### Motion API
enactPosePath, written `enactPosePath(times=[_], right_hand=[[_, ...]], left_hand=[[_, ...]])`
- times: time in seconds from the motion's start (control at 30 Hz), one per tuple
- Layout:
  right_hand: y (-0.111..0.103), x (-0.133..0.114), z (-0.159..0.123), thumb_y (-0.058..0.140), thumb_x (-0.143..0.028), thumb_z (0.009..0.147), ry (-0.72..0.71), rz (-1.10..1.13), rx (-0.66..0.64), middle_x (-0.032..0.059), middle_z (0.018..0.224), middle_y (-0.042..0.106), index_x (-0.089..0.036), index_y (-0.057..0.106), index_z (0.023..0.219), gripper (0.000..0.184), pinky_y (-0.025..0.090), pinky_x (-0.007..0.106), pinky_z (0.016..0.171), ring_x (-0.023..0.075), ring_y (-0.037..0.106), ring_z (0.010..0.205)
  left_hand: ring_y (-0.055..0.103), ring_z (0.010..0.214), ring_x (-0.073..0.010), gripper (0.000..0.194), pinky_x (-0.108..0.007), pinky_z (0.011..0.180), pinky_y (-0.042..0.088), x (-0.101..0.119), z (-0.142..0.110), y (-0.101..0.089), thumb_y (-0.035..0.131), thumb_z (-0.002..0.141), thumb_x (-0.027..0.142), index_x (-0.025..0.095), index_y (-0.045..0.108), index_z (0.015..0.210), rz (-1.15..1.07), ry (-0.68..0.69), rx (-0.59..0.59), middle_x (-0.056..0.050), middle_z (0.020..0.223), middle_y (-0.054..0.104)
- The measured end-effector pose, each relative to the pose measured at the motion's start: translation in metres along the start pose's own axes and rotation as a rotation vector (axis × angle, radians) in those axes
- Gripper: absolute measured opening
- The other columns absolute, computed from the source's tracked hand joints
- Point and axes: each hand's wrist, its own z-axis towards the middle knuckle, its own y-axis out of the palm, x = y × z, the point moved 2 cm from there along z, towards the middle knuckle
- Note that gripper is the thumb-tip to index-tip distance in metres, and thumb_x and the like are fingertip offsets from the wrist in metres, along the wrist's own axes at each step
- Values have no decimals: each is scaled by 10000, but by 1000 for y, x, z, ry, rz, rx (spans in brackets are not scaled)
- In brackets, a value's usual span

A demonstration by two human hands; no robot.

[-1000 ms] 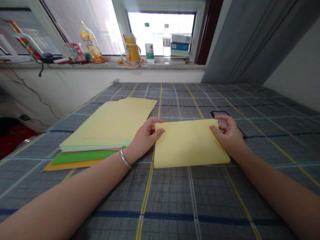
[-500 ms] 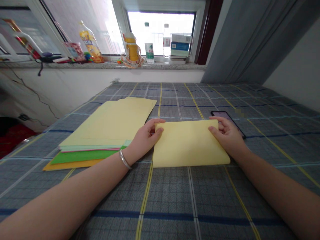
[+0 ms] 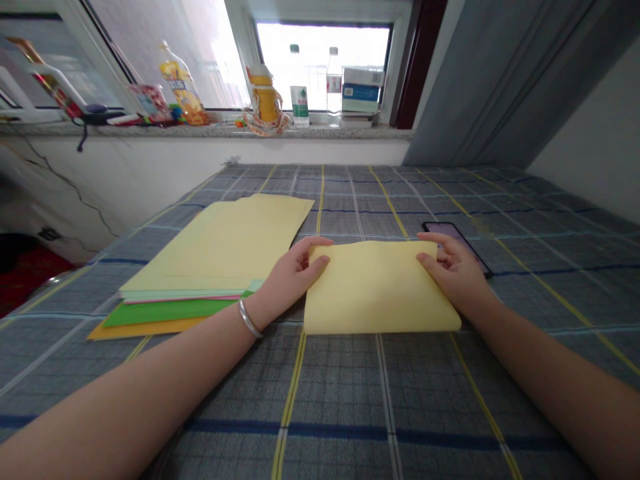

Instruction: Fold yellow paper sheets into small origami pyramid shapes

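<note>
A pale yellow sheet of paper (image 3: pixel 377 290), bent over along its near edge, lies in front of me on the plaid cloth. My left hand (image 3: pixel 303 263) pinches its upper left corner between thumb and fingers. At the upper right corner, my right hand (image 3: pixel 445 260) grips it the same way. To the left of the sheet is a stack of coloured paper (image 3: pixel 220 243), pale yellow on top, with light green, pink, bright green and orange edges below. My left wrist, wearing a silver bangle (image 3: pixel 249 319), crosses in front of the stack's near right corner.
A phone (image 3: pixel 463 247) lies beyond my right hand, partly hidden by it. Plaid cloth (image 3: pixel 345 400) covers the surface. On the windowsill (image 3: pixel 210 132) stand a yellow drink bottle (image 3: pixel 183 83), a yellow cup (image 3: pixel 264 100), clear bottles and stacked boxes (image 3: pixel 361 93). A grey curtain (image 3: pixel 480 80) hangs at right.
The sheet's top edge now bows slightly upward in the middle, and its near fold looks a little rounder. Both hands keep their hold at the corners, almost unmoved.
</note>
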Motion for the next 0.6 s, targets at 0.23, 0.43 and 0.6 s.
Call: enactPosePath(times=[0.23,0.43,0.6], right_hand=[[1,0,0,634,-390,756,8,-26,3,24,745,682,-265,540,1120,395,495,320,543,215,656,640],[0,2,2,649,-380,747,-21,-84,37,11,698,654,-251,546,1048,343,450,285,494,186,626,586],[1,-9,-1,640,-340,755,-62,-204,56,-1,638,612,-239,580,1054,321,407,277,462,175,596,555]], left_hand=[[653,711,-176,515,-285,602,525,9,2,4,709,743,405,211,524,1183,-244,-186,-111,-37,902,681],[678,783,-189,615,-310,680,556,15,2,2,766,692,325,214,474,1222,-367,-263,-172,-51,993,690],[670,750,-193,550,-305,639,551,5,4,1,761,699,341,205,530,1180,-173,-179,-147,-29,876,687]])
